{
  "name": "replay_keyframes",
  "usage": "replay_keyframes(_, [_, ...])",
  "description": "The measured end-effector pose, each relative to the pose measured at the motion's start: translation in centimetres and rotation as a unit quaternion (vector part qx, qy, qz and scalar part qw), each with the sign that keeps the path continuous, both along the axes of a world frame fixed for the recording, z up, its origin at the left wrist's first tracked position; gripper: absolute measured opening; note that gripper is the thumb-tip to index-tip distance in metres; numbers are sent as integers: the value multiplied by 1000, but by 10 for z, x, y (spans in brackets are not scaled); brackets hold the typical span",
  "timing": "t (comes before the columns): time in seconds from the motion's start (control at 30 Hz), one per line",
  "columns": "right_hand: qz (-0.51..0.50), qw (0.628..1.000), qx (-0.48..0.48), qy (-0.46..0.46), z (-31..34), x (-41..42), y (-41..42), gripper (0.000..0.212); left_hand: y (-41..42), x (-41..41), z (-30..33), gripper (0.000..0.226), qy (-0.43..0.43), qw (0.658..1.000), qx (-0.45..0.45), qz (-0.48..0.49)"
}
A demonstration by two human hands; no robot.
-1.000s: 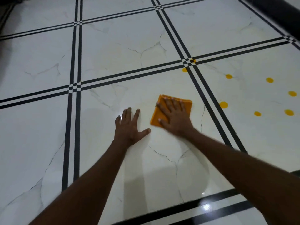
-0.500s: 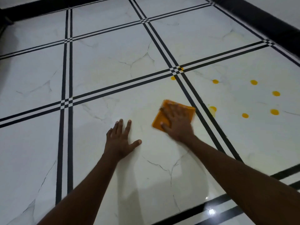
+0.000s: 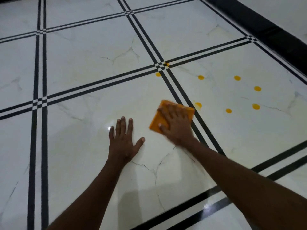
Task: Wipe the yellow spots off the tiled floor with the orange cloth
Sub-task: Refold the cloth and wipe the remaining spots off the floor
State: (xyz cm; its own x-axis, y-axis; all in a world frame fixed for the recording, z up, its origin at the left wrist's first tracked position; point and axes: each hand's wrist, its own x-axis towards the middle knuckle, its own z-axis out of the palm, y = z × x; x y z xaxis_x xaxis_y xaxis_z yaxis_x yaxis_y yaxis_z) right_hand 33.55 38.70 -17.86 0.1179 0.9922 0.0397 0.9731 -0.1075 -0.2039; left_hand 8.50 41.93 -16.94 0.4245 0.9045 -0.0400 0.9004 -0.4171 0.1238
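The right hand point(image 3: 176, 123) presses flat, fingers spread, on the folded orange cloth point(image 3: 159, 120), so its whole face bears on the tiled floor point(image 3: 83, 67) beside the black grout lines point(image 3: 179, 95). The left hand point(image 3: 123, 140) lies open, palm down, probably as a prop. The nearest yellow spot point(image 3: 198, 105), smeared, sits just beyond the cloth's corner; other spots point(image 3: 256, 106) are untouched.

The right hand point(image 3: 176, 123) is motion-blurred and hides the middle of the orange cloth point(image 3: 157, 121); beside the cloth, one yellow spot point(image 3: 198, 105) looks smeared.
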Motion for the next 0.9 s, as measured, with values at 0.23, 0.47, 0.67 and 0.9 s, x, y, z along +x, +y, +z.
replay_keyframes(0.23, [-248,969,13,8,2,2,-51,78,6,2,16,102,35,997,-75,5])
replay_keyframes(0.47, [-144,989,-27,4,1,59,11,77,15,-5,25,107,67,993,-101,-12])
replay_keyframes(0.67, [-95,992,-74,31,11,14,-58,85,19,16,56,103,140,974,-178,3])
replay_keyframes(0.9, [-467,861,-39,197,80,29,-80,49,48,39,138,64,182,948,-260,-15])
